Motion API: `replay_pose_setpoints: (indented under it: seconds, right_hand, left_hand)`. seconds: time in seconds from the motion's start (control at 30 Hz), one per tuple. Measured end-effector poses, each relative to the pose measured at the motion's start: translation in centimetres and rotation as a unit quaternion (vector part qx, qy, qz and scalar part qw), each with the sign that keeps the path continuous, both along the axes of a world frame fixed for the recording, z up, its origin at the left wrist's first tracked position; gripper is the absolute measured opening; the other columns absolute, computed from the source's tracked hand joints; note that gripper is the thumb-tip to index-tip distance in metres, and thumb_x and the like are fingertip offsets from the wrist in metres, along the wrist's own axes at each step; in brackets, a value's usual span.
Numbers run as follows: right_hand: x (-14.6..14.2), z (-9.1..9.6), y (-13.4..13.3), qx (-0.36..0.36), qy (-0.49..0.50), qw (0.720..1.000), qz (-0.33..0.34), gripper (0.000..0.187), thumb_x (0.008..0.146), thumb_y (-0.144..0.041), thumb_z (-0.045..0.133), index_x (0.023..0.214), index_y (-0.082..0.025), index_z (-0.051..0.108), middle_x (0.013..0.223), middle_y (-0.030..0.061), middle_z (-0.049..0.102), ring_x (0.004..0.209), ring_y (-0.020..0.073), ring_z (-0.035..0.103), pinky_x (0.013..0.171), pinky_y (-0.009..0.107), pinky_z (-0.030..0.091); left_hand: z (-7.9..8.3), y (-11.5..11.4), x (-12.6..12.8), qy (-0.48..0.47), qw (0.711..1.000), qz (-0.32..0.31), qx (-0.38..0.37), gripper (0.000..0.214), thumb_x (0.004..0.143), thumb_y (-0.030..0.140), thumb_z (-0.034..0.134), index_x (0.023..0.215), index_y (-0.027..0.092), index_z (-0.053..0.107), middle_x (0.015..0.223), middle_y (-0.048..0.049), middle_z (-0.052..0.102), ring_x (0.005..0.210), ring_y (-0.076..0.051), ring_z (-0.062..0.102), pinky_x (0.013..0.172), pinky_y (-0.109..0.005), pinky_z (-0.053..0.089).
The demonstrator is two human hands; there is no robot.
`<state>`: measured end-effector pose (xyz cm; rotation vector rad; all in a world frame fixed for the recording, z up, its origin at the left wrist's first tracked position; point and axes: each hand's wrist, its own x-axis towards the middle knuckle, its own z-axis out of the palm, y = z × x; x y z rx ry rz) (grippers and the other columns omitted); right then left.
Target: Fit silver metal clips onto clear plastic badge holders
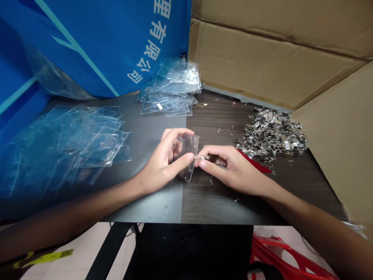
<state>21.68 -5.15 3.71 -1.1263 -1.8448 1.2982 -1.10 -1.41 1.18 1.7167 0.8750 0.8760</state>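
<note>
Near the table's middle, my left hand (167, 161) grips a clear plastic badge holder (189, 146) between thumb and fingers. Small round holes run along the holder's right edge. My right hand (230, 167) pinches a small metal badge clip (207, 158) against that edge, close to the left thumb. Whether the clip's strap passes through the holder is too small to tell. A heap of metal clips (274, 134) lies beyond my right hand. Left of my left hand spreads a pile of clear badge holders (99, 136).
Another stack of clear holders (171, 87) stands at the back, before a blue printed panel (96, 46). Cardboard (247, 58) walls off the back and right. A red strip (255, 161) lies behind my right wrist. Small scraps dot the dark tabletop (227, 210).
</note>
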Motion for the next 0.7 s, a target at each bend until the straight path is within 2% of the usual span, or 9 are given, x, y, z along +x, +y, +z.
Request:
replay_pose_setpoints:
  seconds: [0.07,0.23,0.4,0.7]
  right_hand:
    - [-0.02,-0.01,0.01,0.015,0.0,1.0,-0.002,0.015,0.105,-0.028,0.067,0.096,-0.019,0.075,0.087,0.0005,0.072,0.074,0.0143,0.058,0.067,0.027,0.043]
    - [-0.21,0.09,-0.21,0.057,-0.036,0.998,-0.009,0.012,0.103,-0.025,0.066,0.095,-0.019,0.073,0.09,0.0022,0.07,0.077,0.0157,0.059,0.07,0.029,0.044]
    - [-0.4,0.06,-0.44,0.079,-0.064,0.995,-0.014,0.007,0.1,-0.022,0.068,0.094,-0.02,0.072,0.084,-0.0001,0.06,0.071,0.0143,0.054,0.066,0.028,0.044]
    - [-0.25,-0.28,-0.24,0.105,-0.066,0.992,-0.015,0.014,0.105,-0.022,0.063,0.095,-0.019,0.072,0.088,0.0011,0.064,0.075,0.0148,0.058,0.069,0.029,0.044]
  left_hand:
    - [0.06,0.0,0.01,0.006,1.0,0.006,0.004,0.046,0.098,0.039,0.073,0.14,0.026,0.06,0.122,-0.0075,0.05,0.087,-0.019,0.051,0.079,-0.038,0.05]
    - [-0.11,0.01,0.29,0.032,0.996,0.054,0.066,0.046,0.093,0.033,0.079,0.135,0.026,0.063,0.123,-0.0075,0.05,0.092,-0.02,0.052,0.09,-0.041,0.05]
    - [-0.28,-0.12,0.49,0.04,0.993,0.082,0.081,0.045,0.09,0.032,0.082,0.131,0.028,0.064,0.122,-0.007,0.051,0.091,-0.02,0.052,0.091,-0.041,0.053]
    - [-0.46,-0.26,0.53,0.055,0.986,0.096,0.122,0.047,0.09,0.032,0.085,0.132,0.027,0.065,0.121,-0.0065,0.05,0.096,-0.021,0.054,0.089,-0.04,0.052]
